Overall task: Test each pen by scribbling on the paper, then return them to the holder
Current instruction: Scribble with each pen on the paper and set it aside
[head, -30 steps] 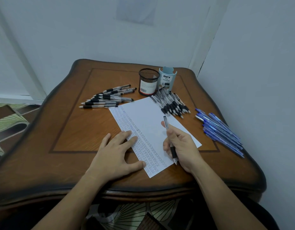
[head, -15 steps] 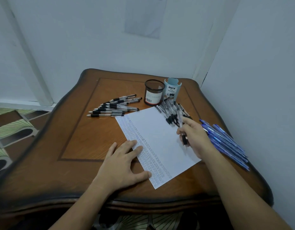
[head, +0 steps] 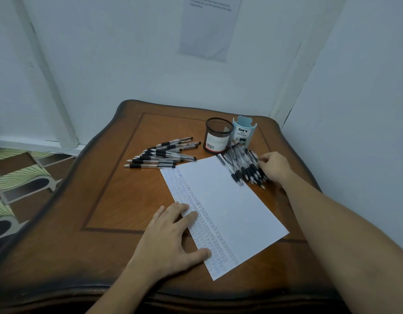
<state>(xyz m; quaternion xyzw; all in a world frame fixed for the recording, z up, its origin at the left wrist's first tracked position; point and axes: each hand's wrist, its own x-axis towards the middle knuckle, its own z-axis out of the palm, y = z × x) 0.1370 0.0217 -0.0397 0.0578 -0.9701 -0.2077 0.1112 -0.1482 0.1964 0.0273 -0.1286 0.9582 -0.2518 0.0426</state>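
A white sheet of paper lies slanted on the wooden table, with rows of scribbles along its left edge. My left hand rests flat on that edge, fingers spread. My right hand reaches to the far right, where its curled fingers pinch a pen at the right side of a heap of black pens. A second group of black pens lies left of the paper. Behind the heap stand a black mesh holder and a pale blue holder; no pen shows above either rim.
White walls close in behind and to the right of the table. A patterned floor shows past the table's left edge. My right forearm crosses the table's right side and hides what lies under it.
My right hand carried the pen away from the paper, up and right, to the heap of black pens. The view tilted upward. My left hand stayed on the paper.
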